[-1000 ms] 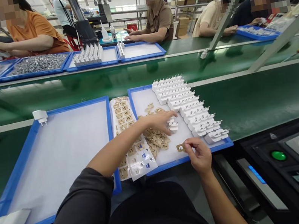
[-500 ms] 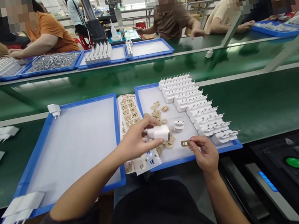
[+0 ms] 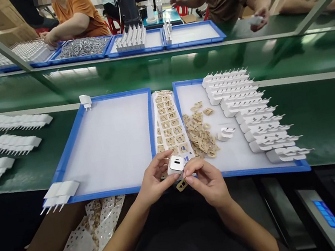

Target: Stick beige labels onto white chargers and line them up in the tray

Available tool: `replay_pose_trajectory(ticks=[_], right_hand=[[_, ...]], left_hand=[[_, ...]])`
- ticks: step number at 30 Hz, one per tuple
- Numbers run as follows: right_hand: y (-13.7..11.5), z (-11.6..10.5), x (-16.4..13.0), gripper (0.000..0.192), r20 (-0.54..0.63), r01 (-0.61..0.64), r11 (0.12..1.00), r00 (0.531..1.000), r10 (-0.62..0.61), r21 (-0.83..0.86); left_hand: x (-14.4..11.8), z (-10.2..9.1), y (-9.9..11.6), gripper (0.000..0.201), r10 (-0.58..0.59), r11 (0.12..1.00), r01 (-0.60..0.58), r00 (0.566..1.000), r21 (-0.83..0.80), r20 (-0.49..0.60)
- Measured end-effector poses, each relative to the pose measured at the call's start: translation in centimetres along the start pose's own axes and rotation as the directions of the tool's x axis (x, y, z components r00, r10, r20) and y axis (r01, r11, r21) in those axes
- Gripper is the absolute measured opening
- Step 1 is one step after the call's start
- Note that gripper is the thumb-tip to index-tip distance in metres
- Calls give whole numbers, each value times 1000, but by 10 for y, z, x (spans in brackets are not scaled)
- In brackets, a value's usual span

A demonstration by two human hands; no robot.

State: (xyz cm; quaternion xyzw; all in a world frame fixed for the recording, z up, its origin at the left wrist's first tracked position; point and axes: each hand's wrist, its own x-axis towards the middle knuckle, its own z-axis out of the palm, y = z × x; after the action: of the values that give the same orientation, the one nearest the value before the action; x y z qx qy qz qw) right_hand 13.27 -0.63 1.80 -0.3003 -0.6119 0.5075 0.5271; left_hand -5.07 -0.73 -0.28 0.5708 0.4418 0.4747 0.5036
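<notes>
My left hand (image 3: 154,178) is closed round a white charger plug (image 3: 175,165), its end with the dark port slot turned up toward me. Against the charger's right side, my right hand (image 3: 207,179) pinches a small tan slotted sticker piece (image 3: 182,185), which hangs just below the charger. Behind my hands lies a sheet of tan stickers (image 3: 169,121) between two trays. A pile of loose tan pieces (image 3: 201,137) rests in the right tray (image 3: 236,170), beside a short group of white chargers (image 3: 226,133).
Rows of white chargers (image 3: 249,116) line the right tray's right side. The left tray (image 3: 109,143) has chargers at two corners. More chargers (image 3: 12,121) stand at far left. A green conveyor (image 3: 132,71) runs behind; co-workers sit beyond it. Below left is a box of scraps (image 3: 94,227).
Both hands have come together in front of me, bringing the charger and the tan piece side by side. The view has shifted. A co-worker's hand across the belt now holds something white.
</notes>
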Motion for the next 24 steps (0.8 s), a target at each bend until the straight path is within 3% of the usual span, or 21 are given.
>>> replay_pose_trajectory(ticks=[4, 9, 12, 18, 24], right_hand=[[8, 5, -2, 5, -3, -8, 997, 1000, 8, -74], [9, 6, 2, 6, -85, 3, 993, 996, -13, -116], [8, 7, 5, 9, -92, -2, 994, 996, -9, -114], [7, 11, 11, 7, -191, -86, 996, 978, 78, -29], [5, 17, 15, 8, -235, -147, 989, 961, 147, 18]], left_hand=[[-4, -3, 2, 45, 90, 978, -76, 994, 192, -64], [-7, -10, -1, 41, 113, 989, -117, 992, 87, 51], [-7, -11, -4, 41, 101, 988, -98, 995, 122, -20], [-5, -10, 0, 37, 365, 890, -302, 921, 343, -136], [-4, -8, 2, 40, 418, 860, -338, 896, 384, -148]])
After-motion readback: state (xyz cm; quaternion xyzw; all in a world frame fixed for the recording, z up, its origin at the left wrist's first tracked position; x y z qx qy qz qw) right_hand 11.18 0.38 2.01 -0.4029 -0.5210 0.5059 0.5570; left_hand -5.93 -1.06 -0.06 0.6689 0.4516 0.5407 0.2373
